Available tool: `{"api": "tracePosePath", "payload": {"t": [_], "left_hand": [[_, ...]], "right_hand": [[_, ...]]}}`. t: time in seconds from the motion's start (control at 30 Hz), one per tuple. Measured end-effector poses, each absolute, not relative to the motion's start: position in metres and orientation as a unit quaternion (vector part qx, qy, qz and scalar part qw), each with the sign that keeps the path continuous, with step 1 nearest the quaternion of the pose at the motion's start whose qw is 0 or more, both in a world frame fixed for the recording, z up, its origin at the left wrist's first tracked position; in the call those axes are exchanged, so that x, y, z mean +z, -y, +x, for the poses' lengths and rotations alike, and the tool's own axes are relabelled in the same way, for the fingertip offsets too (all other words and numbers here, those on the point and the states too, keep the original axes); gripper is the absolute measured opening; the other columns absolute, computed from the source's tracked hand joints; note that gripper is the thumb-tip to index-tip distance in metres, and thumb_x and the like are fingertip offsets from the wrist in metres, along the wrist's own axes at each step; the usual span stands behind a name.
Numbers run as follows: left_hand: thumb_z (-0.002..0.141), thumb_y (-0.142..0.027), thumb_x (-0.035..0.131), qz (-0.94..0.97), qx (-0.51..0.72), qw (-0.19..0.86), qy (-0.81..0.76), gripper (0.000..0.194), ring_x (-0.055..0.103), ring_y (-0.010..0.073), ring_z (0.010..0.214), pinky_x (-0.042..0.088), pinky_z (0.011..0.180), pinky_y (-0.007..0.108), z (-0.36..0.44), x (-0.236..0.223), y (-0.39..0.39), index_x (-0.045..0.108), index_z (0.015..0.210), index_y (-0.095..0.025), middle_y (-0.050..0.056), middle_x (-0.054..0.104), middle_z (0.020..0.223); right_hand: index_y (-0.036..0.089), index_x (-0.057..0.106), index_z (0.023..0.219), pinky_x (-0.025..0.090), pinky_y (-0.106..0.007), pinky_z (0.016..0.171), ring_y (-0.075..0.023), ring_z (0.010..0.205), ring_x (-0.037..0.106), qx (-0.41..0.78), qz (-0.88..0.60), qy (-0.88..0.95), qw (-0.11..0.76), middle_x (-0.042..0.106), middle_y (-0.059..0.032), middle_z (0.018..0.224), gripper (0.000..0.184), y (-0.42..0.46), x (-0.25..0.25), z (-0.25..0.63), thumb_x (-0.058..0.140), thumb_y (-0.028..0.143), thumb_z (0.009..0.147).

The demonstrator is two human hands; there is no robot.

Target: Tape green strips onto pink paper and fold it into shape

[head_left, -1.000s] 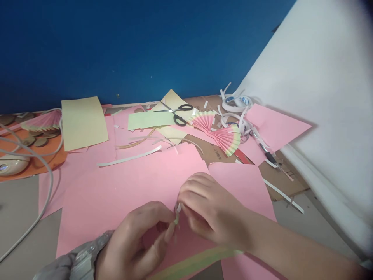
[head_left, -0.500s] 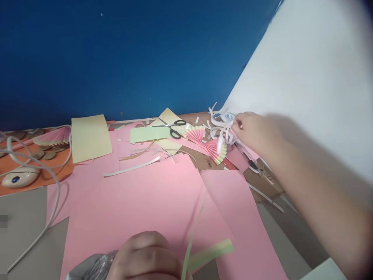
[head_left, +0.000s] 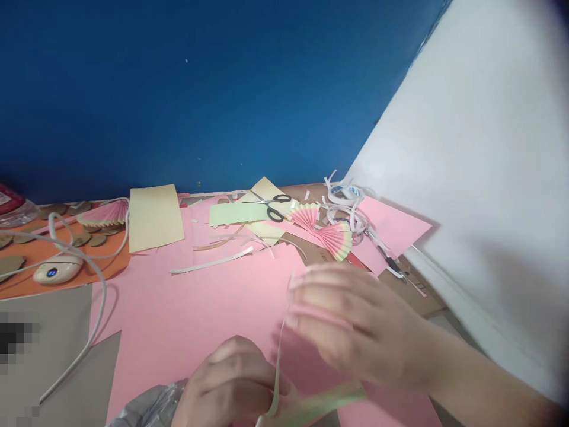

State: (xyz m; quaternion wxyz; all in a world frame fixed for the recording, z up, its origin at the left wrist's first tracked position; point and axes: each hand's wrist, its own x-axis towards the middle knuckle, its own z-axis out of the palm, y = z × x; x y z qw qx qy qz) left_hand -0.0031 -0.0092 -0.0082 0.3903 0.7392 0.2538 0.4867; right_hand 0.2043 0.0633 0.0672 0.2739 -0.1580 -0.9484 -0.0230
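1. Left hand [head_left: 235, 382]: fingers curled closed at the lower end of the thin strip [head_left: 278, 370], apparently anchoring it.
2. Right hand [head_left: 355, 323]: fingers bent, close together, beside the strip's upper part; motion blur hides whether they pinch it.
3. Strip: upright above the pink sheet [head_left: 213, 308], likely for access from both sides.
4. Scissors [head_left: 269, 203]: set beyond, probably for clearance.
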Motion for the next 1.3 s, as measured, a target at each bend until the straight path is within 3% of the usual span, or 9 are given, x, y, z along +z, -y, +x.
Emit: {"api": "tracePosePath", "payload": {"t": [0.07, 0.3, 0.53, 0.73, 0.8, 0.93, 1.03, 1.13, 1.3], "left_hand": [[0.089, -0.025, 0.045, 0.731, 0.498, 0.381, -0.269, 0.015, 0.058, 0.0176, 0.072, 0.05, 0.065, 0.031, -0.002, -0.006, 0.009, 0.055, 0.099, -0.024, 0.008, 0.066, 0.079], [0.088, -0.024, 0.044, 0.735, 0.504, 0.364, -0.27, 0.013, 0.058, 0.018, 0.073, 0.05, 0.067, 0.032, -0.001, -0.002, 0.006, 0.054, 0.096, -0.024, 0.007, 0.064, 0.076], [0.087, -0.022, 0.045, 0.713, 0.514, 0.378, -0.291, 0.012, 0.056, 0.0177, 0.073, 0.048, 0.069, 0.033, -0.001, 0.001, 0.009, 0.055, 0.094, -0.023, 0.006, 0.062, 0.076], [0.087, -0.021, 0.045, 0.692, 0.522, 0.37, -0.335, 0.01, 0.049, 0.0175, 0.071, 0.043, 0.065, 0.032, 0.001, -0.004, 0.012, 0.054, 0.089, -0.023, 0.004, 0.052, 0.074], [0.087, -0.025, 0.042, 0.66, 0.543, 0.377, -0.358, 0.011, 0.047, 0.0181, 0.073, 0.041, 0.065, 0.033, 0.003, -0.008, 0.014, 0.053, 0.088, -0.022, 0.004, 0.049, 0.075], [0.086, -0.043, 0.04, 0.617, 0.543, 0.42, -0.385, 0.024, 0.046, 0.0196, 0.075, 0.039, 0.066, 0.034, 0.003, -0.013, 0.012, 0.049, 0.092, -0.021, 0.004, 0.046, 0.079], [0.088, -0.028, 0.042, 0.7, 0.446, 0.432, -0.352, 0.01, 0.046, 0.0164, 0.071, 0.039, 0.064, 0.03, -0.001, -0.013, 0.006, 0.049, 0.087, -0.021, 0.002, 0.049, 0.076], [0.086, -0.013, 0.043, 0.74, 0.402, 0.391, -0.371, 0.012, 0.044, 0.0138, 0.066, 0.036, 0.062, 0.027, -0.003, -0.012, 0.001, 0.048, 0.078, -0.02, 0.0, 0.049, 0.068], [0.086, -0.01, 0.041, 0.758, 0.388, 0.352, -0.39, 0.018, 0.042, 0.0131, 0.063, 0.035, 0.059, 0.026, 0.0, -0.012, 0.003, 0.043, 0.071, -0.019, 0.0, 0.048, 0.063]], "right_hand": [[0.017, 0.061, 0.093, 0.046, -0.036, 0.096, -0.017, 0.101, 0.059, -0.033, -0.137, 0.944, 0.299, 0.07, -0.0028, 0.093, 0.016, -0.05, 0.06, 0.198, 0.046, 0.013, 0.087], [0.012, 0.063, 0.104, 0.04, -0.034, 0.103, -0.0168, 0.112, 0.054, -0.016, -0.105, 0.956, 0.273, 0.066, -0.0042, 0.11, 0.025, -0.05, 0.039, 0.195, 0.041, 0.013, 0.091], [0.01, 0.06, 0.101, 0.043, -0.035, 0.098, -0.0167, 0.104, 0.057, 0.021, -0.12, 0.941, 0.316, 0.069, -0.0048, 0.094, 0.018, -0.05, 0.029, 0.187, 0.049, 0.012, 0.088], [0.014, 0.056, 0.088, 0.038, -0.04, 0.1, -0.017, 0.103, 0.056, 0.018, -0.14, 0.937, 0.319, 0.065, -0.0041, 0.088, 0.01, -0.049, 0.027, 0.186, 0.049, 0.01, 0.085], [0.016, 0.053, 0.084, 0.042, -0.039, 0.093, -0.0161, 0.092, 0.057, 0.058, -0.126, 0.943, 0.302, 0.063, -0.0036, 0.083, 0.008, -0.05, 0.03, 0.187, 0.047, 0.01, 0.083], [0.02, 0.044, 0.074, 0.045, -0.023, 0.062, -0.0106, 0.063, 0.049, 0.276, -0.174, 0.923, 0.202, 0.053, 0.0017, 0.066, 0.014, -0.047, 0.041, 0.188, 0.04, 0.008, 0.078], [0.02, 0.04, 0.069, 0.037, -0.018, 0.051, -0.0066, 0.055, 0.044, 0.38, -0.273, 0.88, 0.086, 0.047, 0.0068, 0.062, 0.017, -0.042, 0.049, 0.186, 0.042, 0.008, 0.08], [0.02, 0.037, 0.067, 0.031, -0.018, 0.047, -0.0067, 0.054, 0.043, 0.377, -0.337, 0.862, 0.042, 0.045, 0.0073, 0.059, 0.02, -0.04, 0.052, 0.184, 0.045, 0.014, 0.085], [0.02, 0.036, 0.062, 0.027, -0.022, 0.042, -0.0087, 0.049, 0.041, 0.327, -0.447, 0.832, 0.031, 0.046, 0.0054, 0.056, 0.03, -0.045, 0.048, 0.188, 0.038, 0.025, 0.092]]}}
